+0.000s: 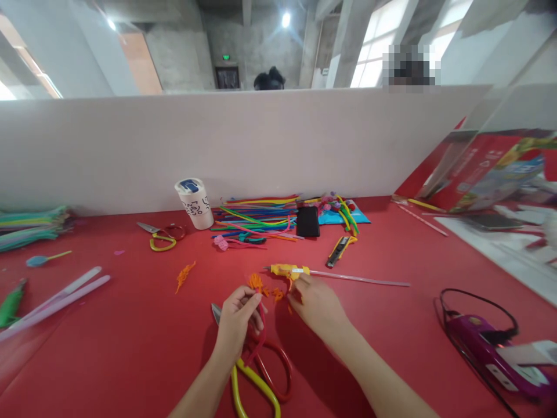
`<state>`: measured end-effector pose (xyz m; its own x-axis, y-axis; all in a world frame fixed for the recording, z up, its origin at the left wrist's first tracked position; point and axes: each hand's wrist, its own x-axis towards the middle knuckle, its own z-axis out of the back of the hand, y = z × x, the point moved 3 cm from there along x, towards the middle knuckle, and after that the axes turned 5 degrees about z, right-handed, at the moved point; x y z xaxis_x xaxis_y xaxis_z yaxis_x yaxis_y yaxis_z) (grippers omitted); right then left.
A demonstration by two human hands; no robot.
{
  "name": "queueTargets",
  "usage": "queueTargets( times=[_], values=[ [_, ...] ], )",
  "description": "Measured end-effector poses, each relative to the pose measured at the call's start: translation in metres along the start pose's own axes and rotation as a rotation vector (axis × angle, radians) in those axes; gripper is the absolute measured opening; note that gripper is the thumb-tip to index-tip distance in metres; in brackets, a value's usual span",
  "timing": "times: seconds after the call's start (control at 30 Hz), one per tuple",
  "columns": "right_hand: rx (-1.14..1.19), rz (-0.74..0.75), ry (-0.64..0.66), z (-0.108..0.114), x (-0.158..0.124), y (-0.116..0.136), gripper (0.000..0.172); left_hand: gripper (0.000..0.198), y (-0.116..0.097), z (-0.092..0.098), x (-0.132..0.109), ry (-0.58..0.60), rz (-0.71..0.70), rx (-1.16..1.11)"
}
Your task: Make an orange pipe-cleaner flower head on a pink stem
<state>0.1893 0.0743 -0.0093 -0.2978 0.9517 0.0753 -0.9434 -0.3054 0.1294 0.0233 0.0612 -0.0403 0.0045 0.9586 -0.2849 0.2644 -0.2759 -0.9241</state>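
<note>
My left hand is closed in a pinch on a small orange fuzzy pipe-cleaner piece, with a red pipe cleaner trailing down from it. Beneath this hand lie large scissors with red and yellow handles. My right hand is closed with its fingertips on orange bits just below a yellow glue gun, which has a clear glue stick sticking out to the right.
A pile of coloured pipe cleaners, a black phone, a paper cup, small scissors and a yellow utility knife lie near the white partition. A purple glue gun with cord sits at right. Pale sticks lie at left.
</note>
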Motion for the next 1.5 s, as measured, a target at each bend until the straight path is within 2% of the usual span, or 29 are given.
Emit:
queueTargets(
  times=[0.07, 0.17, 0.3, 0.37, 0.47, 0.7, 0.8, 1.03, 1.3, 1.5],
  values=[
    [-0.015, 0.062, 0.036, -0.003, -0.003, 0.013, 0.01, 0.026, 0.002, -0.001, 0.0, 0.011, -0.002, 0.008],
    [-0.059, 0.079, 0.076, -0.012, -0.006, 0.027, 0.013, 0.026, 0.003, -0.001, 0.0, 0.022, -0.001, 0.017],
    [-0.098, 0.071, 0.114, -0.022, -0.004, 0.032, 0.013, 0.026, 0.003, -0.003, -0.002, 0.035, 0.012, 0.025],
    [-0.09, 0.08, 0.109, -0.023, -0.002, 0.028, 0.019, 0.026, 0.003, -0.004, -0.003, 0.045, 0.02, 0.029],
    [-0.048, 0.104, 0.07, -0.019, 0.0, 0.018, 0.01, 0.025, 0.002, -0.004, -0.003, 0.05, 0.027, 0.029],
    [-0.002, 0.204, 0.017, -0.014, -0.003, 0.01, 0.016, 0.025, 0.002, -0.002, -0.002, 0.034, 0.04, 0.014],
    [-0.023, 0.187, -0.009, -0.013, -0.002, 0.009, 0.016, 0.026, 0.0, -0.003, -0.003, 0.022, 0.042, 0.009],
    [-0.072, 0.144, -0.071, -0.008, 0.002, -0.008, 0.015, 0.026, 0.0, -0.003, -0.003, 0.025, 0.045, 0.0],
    [0.003, 0.263, -0.132, -0.018, 0.001, 0.01, 0.01, 0.025, 0.0, -0.002, -0.003, 0.023, 0.039, -0.007],
    [0.026, 0.148, -0.199, -0.008, 0.006, -0.009, 0.017, 0.026, -0.003, -0.002, -0.004, 0.021, 0.039, -0.008]
  ],
)
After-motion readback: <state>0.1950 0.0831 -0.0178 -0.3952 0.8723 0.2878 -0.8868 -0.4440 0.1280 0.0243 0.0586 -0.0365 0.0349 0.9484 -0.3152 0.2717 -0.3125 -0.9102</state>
